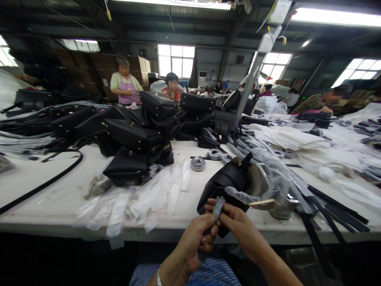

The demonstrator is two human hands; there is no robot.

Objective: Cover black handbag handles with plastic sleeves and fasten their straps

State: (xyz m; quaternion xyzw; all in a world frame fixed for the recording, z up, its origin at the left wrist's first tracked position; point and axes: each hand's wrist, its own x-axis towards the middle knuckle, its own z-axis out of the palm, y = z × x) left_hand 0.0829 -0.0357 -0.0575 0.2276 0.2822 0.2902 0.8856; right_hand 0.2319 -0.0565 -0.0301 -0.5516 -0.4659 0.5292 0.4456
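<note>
Near the table's front edge, my left hand (pixel 198 236) is closed round the lower part of a small grey plastic-wrapped strip (pixel 219 206). My right hand (pixel 230 216) holds the same strip's upper part between bent fingers, close beside the left one. Just behind both hands lies a black bag (pixel 228 178) on its side, its beige inside showing to the right. Clear plastic wrap (pixel 242 195) trails across the bag's front. What the strip's lower end joins is hidden by my fingers.
Black bags (pixel 133 133) are piled at the centre back. Clear plastic sleeves (pixel 151 192) lie left of my hands on the white table (pixel 44 194). Coiled straps (pixel 198 163) and black strips (pixel 336 206) lie behind and right. A metal post (pixel 250 87) rises beyond. People (pixel 126 85) work across the table.
</note>
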